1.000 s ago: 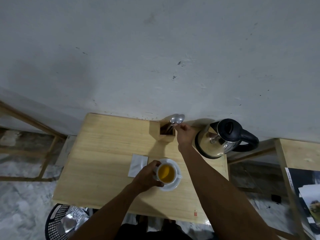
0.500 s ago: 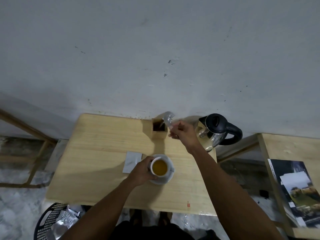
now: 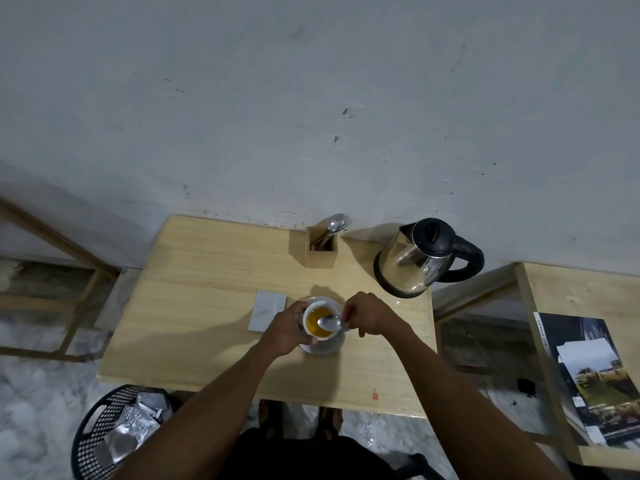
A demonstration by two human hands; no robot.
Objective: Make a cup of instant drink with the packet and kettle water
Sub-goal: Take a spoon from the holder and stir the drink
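Observation:
A white cup (image 3: pixel 313 311) of orange-yellow drink stands on a white saucer (image 3: pixel 323 346) near the middle of the wooden table (image 3: pixel 207 292). My left hand (image 3: pixel 285 329) grips the cup's left side. My right hand (image 3: pixel 369 315) pinches the handle of a metal spoon (image 3: pixel 329 322), whose bowl hangs over the drink at the cup's right rim. A steel kettle (image 3: pixel 412 263) with a black lid and handle stands at the back right. A flat white packet (image 3: pixel 268 310) lies just left of the cup.
A wooden cutlery holder (image 3: pixel 320 251) with a spoon and fork stands at the back, by the wall. A black basket (image 3: pixel 104 431) with foil wrappers sits on the floor at the lower left. Magazines (image 3: pixel 588 375) lie on a second table to the right.
My right hand pulled a spoon out of the cutlery holder and brought it down to the cup. My left hand stayed on the cup.

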